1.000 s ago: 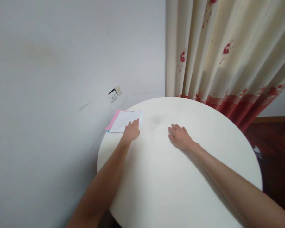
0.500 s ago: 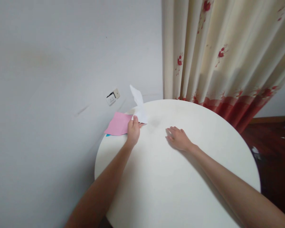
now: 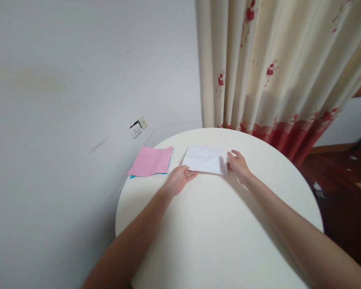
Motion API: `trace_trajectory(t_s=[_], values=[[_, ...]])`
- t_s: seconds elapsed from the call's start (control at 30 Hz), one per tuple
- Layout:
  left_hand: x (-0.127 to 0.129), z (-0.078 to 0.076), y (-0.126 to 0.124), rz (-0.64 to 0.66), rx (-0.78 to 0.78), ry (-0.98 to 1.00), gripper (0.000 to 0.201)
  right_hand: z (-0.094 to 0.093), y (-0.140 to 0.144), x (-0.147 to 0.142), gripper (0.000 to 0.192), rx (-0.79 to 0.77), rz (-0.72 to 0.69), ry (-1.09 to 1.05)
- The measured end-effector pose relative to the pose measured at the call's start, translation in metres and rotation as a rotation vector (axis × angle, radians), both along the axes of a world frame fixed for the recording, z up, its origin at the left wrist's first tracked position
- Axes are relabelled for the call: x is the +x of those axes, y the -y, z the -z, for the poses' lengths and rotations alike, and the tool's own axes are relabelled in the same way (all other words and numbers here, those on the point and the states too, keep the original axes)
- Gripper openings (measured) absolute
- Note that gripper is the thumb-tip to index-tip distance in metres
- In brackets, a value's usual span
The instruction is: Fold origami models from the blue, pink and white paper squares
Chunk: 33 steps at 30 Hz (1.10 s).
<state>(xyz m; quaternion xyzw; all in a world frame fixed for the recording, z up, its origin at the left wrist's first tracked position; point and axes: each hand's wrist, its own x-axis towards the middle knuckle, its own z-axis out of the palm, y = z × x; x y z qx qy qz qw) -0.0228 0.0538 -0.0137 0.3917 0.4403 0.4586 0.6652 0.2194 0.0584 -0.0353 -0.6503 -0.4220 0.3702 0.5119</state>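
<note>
A white sheet of paper (image 3: pixel 204 159), faintly creased, lies low over the far middle of the round table. My left hand (image 3: pixel 178 180) grips its near left corner, the thumb on top and the fingers reaching under the edge. At the sheet's right edge is my right hand (image 3: pixel 240 165), its fingers apart and curved around that side. Some of its fingertips are at or just under the edge; whether they touch is unclear. Left of the white sheet, a pink sheet of paper (image 3: pixel 152 160) rests on top of blue paper (image 3: pixel 132 176), which shows only along its borders.
The round white table (image 3: pixel 222 224) stands close to a pale wall (image 3: pixel 63 100) with a power socket (image 3: pixel 135 130). A floral curtain (image 3: pixel 258 80) hangs behind the table. On the dark floor at the right lies a small white object (image 3: pixel 317 186).
My left hand has carried the white paper right, away from the pink sheet, and it now lies flatter. My right hand has risen from the tabletop to the paper's right edge.
</note>
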Motion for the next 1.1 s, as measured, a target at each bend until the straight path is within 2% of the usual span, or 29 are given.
trace_trajectory(t_s=[0.1,0.2,0.27,0.3,0.33,0.43,0.5,0.57,0.67,0.73,0.8,0.87,0.97,1.1], values=[[-0.002,0.003,0.008,0.261,0.034,-0.239,0.013,0.006,-0.002,0.011,0.053,0.017,0.017,0.272],[-0.004,-0.006,0.016,0.459,0.112,-0.639,0.024,0.014,-0.005,0.019,0.058,0.033,-0.054,0.490],[-0.004,-0.014,0.019,0.595,0.213,-0.751,0.037,0.017,-0.005,0.022,0.061,0.036,-0.097,0.610],[-0.004,-0.017,0.019,0.595,0.288,-0.741,0.042,0.018,-0.005,0.022,0.062,0.033,-0.125,0.654],[-0.003,-0.018,0.018,0.541,0.369,-0.715,0.045,0.018,-0.005,0.021,0.063,0.032,-0.160,0.682],[-0.001,-0.011,0.009,0.193,0.596,-0.711,0.037,0.013,0.001,0.018,0.069,0.040,-0.281,0.666],[-0.002,0.000,0.002,0.022,0.724,-0.838,0.027,0.006,0.007,0.016,0.071,0.038,-0.382,0.604],[-0.003,0.013,-0.004,-0.003,0.828,-0.996,0.026,-0.002,0.013,0.015,0.068,0.023,-0.497,0.551],[-0.003,0.027,-0.002,0.173,0.865,-1.190,0.042,-0.007,0.016,0.016,0.062,0.038,-0.558,0.509],[-0.001,0.031,0.004,0.359,0.868,-1.296,0.054,-0.002,0.013,0.015,0.067,0.023,-0.481,0.450],[0.001,0.032,0.012,0.523,0.909,-1.378,0.057,0.007,0.007,0.013,0.078,-0.010,-0.355,0.384],[0.004,0.031,0.018,0.621,0.946,-1.429,0.057,0.017,0.001,0.013,0.085,-0.017,-0.265,0.384],[0.005,0.029,0.020,0.653,0.955,-1.461,0.060,0.023,-0.003,0.015,0.086,-0.011,-0.242,0.549],[0.000,0.031,0.013,0.559,0.858,-1.517,0.063,0.018,0.001,0.020,0.081,-0.088,-0.270,0.759]])
